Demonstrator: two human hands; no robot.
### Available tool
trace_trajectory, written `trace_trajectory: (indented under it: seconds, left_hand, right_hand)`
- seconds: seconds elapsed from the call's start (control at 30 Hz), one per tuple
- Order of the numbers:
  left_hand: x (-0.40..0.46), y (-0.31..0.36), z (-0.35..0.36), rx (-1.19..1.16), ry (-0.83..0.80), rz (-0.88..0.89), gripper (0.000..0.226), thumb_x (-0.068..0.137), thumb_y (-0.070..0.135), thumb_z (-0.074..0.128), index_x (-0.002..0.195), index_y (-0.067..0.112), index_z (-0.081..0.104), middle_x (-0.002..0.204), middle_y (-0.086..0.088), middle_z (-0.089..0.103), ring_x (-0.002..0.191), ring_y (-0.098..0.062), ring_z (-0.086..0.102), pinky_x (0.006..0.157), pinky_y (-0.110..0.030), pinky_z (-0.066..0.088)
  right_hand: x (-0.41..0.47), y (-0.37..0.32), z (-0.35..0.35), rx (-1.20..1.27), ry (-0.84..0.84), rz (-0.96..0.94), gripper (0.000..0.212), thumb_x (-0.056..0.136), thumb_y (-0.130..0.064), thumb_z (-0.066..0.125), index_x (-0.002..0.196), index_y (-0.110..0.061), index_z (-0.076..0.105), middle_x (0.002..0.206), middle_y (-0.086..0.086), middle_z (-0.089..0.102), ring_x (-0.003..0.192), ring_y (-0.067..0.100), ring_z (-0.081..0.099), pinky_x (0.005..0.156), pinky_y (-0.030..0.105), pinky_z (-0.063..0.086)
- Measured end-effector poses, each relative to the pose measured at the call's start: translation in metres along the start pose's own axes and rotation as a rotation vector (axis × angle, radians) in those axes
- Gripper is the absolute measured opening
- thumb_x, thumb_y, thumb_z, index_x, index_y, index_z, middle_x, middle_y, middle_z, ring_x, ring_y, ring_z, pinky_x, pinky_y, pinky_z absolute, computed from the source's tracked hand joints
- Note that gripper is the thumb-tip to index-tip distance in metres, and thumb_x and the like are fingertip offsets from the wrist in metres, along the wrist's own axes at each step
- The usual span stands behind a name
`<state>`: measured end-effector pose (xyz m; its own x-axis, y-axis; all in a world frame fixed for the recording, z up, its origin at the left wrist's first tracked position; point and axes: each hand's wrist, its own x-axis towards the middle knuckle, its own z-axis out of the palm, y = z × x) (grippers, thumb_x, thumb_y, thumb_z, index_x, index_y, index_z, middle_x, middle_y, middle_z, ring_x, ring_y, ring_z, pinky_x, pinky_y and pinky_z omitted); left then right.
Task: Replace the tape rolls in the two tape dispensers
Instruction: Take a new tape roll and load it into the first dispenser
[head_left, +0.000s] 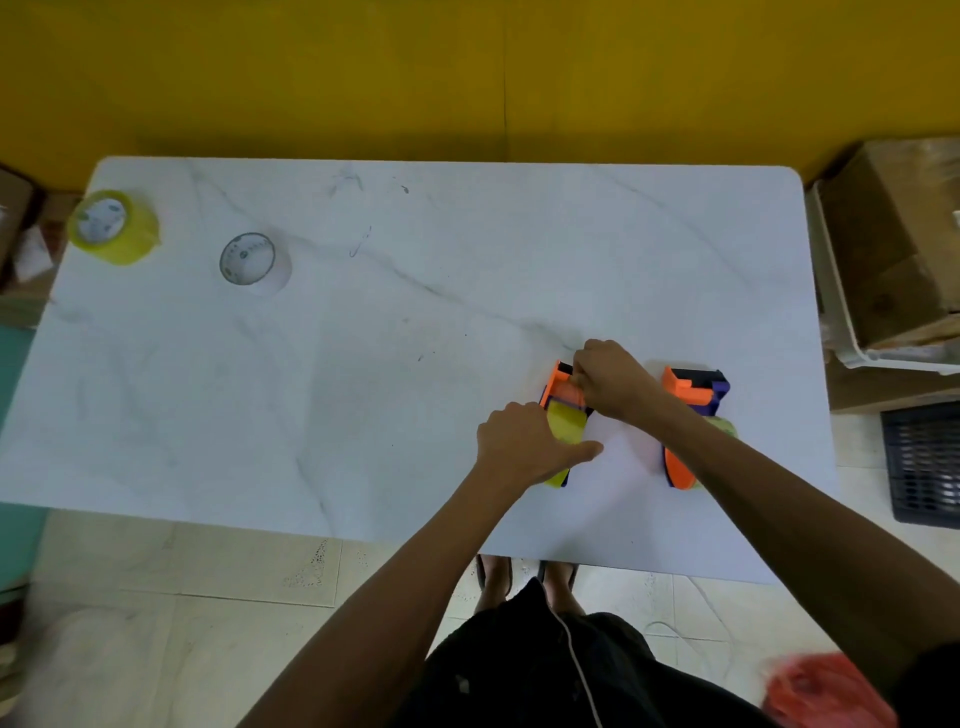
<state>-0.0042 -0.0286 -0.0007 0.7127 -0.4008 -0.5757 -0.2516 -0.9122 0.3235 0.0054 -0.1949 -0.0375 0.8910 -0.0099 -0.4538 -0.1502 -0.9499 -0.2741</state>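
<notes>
Two orange, black and purple tape dispensers lie on the white marble table (363, 338) at the right. The left dispenser (558, 387) holds a yellow tape roll (566, 423); my left hand (524, 441) presses down on the roll and the dispenser's body. My right hand (608, 379) pinches at the front end of the same dispenser, fingers closed near its orange roller. The right dispenser (696, 389) lies untouched, partly hidden under my right forearm, with a yellowish roll (727, 426) in it. Two spare rolls stand at the far left: a yellow one (114, 226) and a clear one (254, 262).
A white tray holding cardboard boxes (893, 249) stands right of the table, with a dark crate (924, 462) on the floor below it. The yellow wall runs behind the table. A red object (826, 691) lies on the floor at the lower right.
</notes>
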Motion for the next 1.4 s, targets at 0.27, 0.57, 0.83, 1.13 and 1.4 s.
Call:
trace_trajectory:
  seconds: [0.27,0.57,0.83,1.13,1.4]
  left_hand:
    - [-0.011,-0.010,0.014,-0.018,-0.024,-0.005,0.072,0.068,0.074,0.062,0.104,0.011,0.058,0.103,-0.008,0.063,0.097,-0.029,0.061,0.074,-0.033,0.042]
    - [-0.022,-0.017,0.008,0.014,-0.108,-0.019,0.062,0.068,0.066,0.066,0.095,0.012,0.054,0.083,0.000,0.049,0.081,-0.023,0.049,0.070,-0.030,0.040]
    - [-0.036,-0.034,0.019,-0.255,-0.034,-0.009,0.038,0.066,0.036,0.067,0.091,0.013,0.050,0.079,-0.004,0.063,0.070,-0.024,0.063,0.060,-0.033,0.049]
    - [-0.046,-0.052,0.015,-0.409,0.151,0.087,0.036,0.075,0.037,0.073,0.097,0.018,0.052,0.073,0.002,0.064,0.065,-0.019,0.064,0.059,-0.029,0.049]
    - [-0.044,-0.037,-0.004,-0.474,0.256,0.147,0.037,0.075,0.045,0.074,0.095,0.021,0.054,0.075,0.002,0.064,0.066,-0.015,0.065,0.059,-0.030,0.053]
  right_hand:
    - [0.016,0.025,0.006,0.035,0.105,0.046,0.008,0.082,0.004,0.051,0.082,0.002,0.059,0.096,0.021,0.055,0.087,0.040,0.055,0.073,0.043,0.046]
    - [0.033,0.070,-0.019,-0.078,0.189,0.187,0.015,0.078,0.001,0.052,0.087,0.008,0.062,0.094,0.027,0.057,0.087,0.044,0.057,0.073,0.046,0.050]
    - [0.025,0.067,-0.004,0.083,0.154,0.224,0.020,0.088,-0.008,0.053,0.097,0.003,0.067,0.106,0.023,0.058,0.102,0.040,0.056,0.081,0.041,0.047]
    - [0.012,0.024,-0.004,0.536,-0.114,0.109,0.015,0.087,0.002,0.056,0.079,-0.003,0.068,0.077,0.011,0.065,0.075,0.019,0.058,0.057,0.014,0.040]
    - [-0.022,-0.003,0.001,1.640,-0.239,0.286,0.013,0.095,-0.015,0.053,0.090,-0.018,0.064,0.084,0.002,0.071,0.072,0.014,0.069,0.073,0.030,0.057]
